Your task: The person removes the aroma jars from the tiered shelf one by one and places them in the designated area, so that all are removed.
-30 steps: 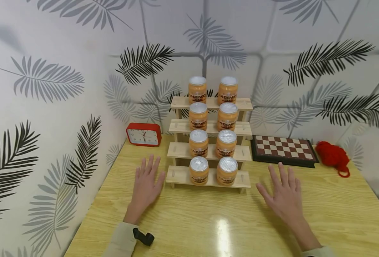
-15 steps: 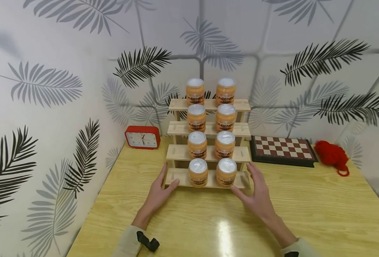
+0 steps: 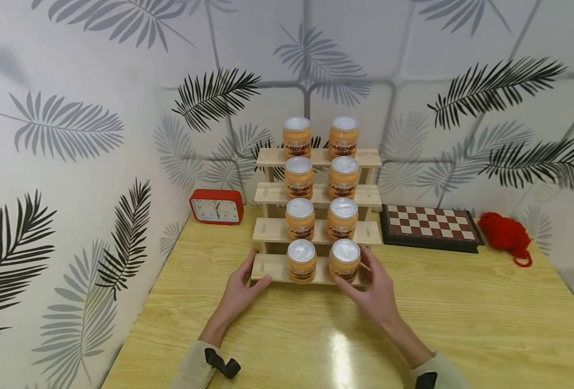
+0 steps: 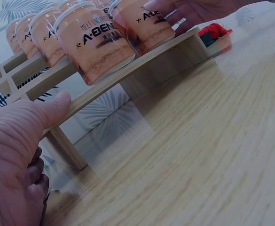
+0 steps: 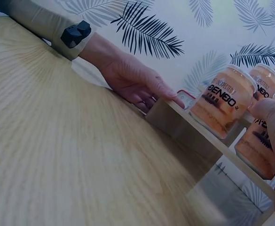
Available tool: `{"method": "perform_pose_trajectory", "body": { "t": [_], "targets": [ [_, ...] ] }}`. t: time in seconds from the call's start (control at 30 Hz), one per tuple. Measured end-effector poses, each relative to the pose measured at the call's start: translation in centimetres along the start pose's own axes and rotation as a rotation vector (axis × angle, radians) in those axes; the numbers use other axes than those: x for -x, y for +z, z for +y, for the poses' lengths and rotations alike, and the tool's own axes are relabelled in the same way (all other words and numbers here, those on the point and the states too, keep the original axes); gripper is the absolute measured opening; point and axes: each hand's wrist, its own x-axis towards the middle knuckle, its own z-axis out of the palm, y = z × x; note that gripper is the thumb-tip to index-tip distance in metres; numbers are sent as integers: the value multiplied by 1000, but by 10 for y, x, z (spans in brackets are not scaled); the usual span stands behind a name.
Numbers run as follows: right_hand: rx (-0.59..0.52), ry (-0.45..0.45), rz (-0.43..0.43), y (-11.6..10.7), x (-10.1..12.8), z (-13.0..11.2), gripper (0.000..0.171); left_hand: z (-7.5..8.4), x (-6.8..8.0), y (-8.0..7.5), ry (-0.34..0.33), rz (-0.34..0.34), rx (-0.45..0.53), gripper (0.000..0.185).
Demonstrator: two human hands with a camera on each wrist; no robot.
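A four-step wooden rack (image 3: 273, 268) stands at the back of the table, two orange jars with silver lids on each step. My right hand (image 3: 360, 275) curls round the right jar on the lowest step (image 3: 344, 260), thumb in front, fingers at its right side; the right wrist view shows the thumb (image 5: 271, 110) against that jar (image 5: 254, 151). My left hand (image 3: 254, 274) holds the left end of the lowest step, thumb (image 4: 57, 106) on top of the board, fingers tucked at its side. The left bottom jar (image 3: 301, 261) stands untouched between my hands.
A red alarm clock (image 3: 216, 206) sits left of the rack against the wall. A chessboard (image 3: 428, 226) and a ball of red yarn (image 3: 506, 233) lie to the right. The yellow wooden table (image 3: 462, 319) meets patterned walls behind and to the left.
Both hands left the tabletop and moved in to the rack. The left took hold of the lowest step's left end; the right then slid left and closed round the bottom right jar.
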Motion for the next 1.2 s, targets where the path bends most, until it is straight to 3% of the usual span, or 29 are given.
{"method": "perform_pose_trajectory", "body": {
  "t": [0.13,0.33,0.6,0.87,1.2],
  "targets": [
    [-42,42,-17,2,-5,-3,88,0,1,0,4,-2,-2,86],
    [-44,33,-2,7,-8,-5,90,-1,2,2,5,4,-6,86],
    [-35,25,9,4,-9,-34,80,-5,1,2,10,16,-21,86],
    [-33,32,38,9,-9,-4,82,-5,1,1,17,22,-24,86],
    [-7,42,69,-2,-5,-3,80,-6,1,1,4,22,-38,85]
  ]
}}
